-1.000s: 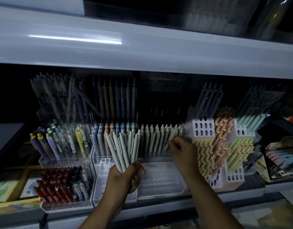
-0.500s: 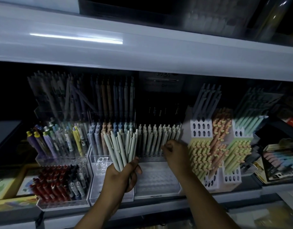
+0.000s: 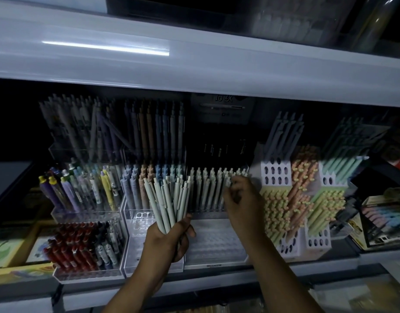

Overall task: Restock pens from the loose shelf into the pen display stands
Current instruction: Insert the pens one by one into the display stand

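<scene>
Status: mid-restock, well short of done.

My left hand [image 3: 169, 241] has its fingers [image 3: 190, 232] wrapped round a fan of pale pens [image 3: 166, 199]. Clicker ends are up, and the fan sits just in front of the clear stands. That's a good handful to place; too dark to count.

My right hand [image 3: 243, 203] is up at the back row [image 3: 208, 188] of the middle clear stand [image 3: 215, 245]. Its fingers are curled at the pen tops on the row's right end. Can't tell if they're pinching a pen or only touching the tops, it's blurred.

Done, as far as I can see: that back row reads full, with the same pale pens as my bundle.

Left: the stand's whole front section is bare holes, so I judge the bundle goes there, one per hole. The neighbour stand [image 3: 138, 224] to the left also shows bare front holes, with blue and orange pens [image 3: 149, 184] behind them.

The red-pen stand [image 3: 77, 247] and the white honeycomb stands [image 3: 278, 175] look mostly stocked.

My estimate: about a third through this stand.
</scene>
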{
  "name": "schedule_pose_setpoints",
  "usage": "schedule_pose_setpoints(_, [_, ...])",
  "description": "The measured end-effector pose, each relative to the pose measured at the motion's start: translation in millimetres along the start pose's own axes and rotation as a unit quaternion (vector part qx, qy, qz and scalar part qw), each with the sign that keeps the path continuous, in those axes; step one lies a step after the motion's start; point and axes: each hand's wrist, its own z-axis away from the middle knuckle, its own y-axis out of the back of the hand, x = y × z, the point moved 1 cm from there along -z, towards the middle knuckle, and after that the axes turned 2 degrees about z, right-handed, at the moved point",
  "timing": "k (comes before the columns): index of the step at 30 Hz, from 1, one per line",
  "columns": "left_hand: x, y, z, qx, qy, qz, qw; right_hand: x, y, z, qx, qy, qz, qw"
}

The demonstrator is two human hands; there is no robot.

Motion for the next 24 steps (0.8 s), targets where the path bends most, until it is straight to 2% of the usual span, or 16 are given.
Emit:
schedule_pose_setpoints(4, [-1,-2,1,0.000,-0.004,-0.002,1.000,-9,-1,-19,0.002,0.048,0.044,0.998])
schedule_pose_setpoints(15, [-1,-3,4,-0.006,-0.011,-0.012,1.000,-21,2,-39,-0.039,0.005,0.120,0.992])
schedule_pose_setpoints(24, [0,-3,4,-0.008,-0.011,-0.011,1.000,-34,14,-61,-0.178,-0.036,0.195,0.964])
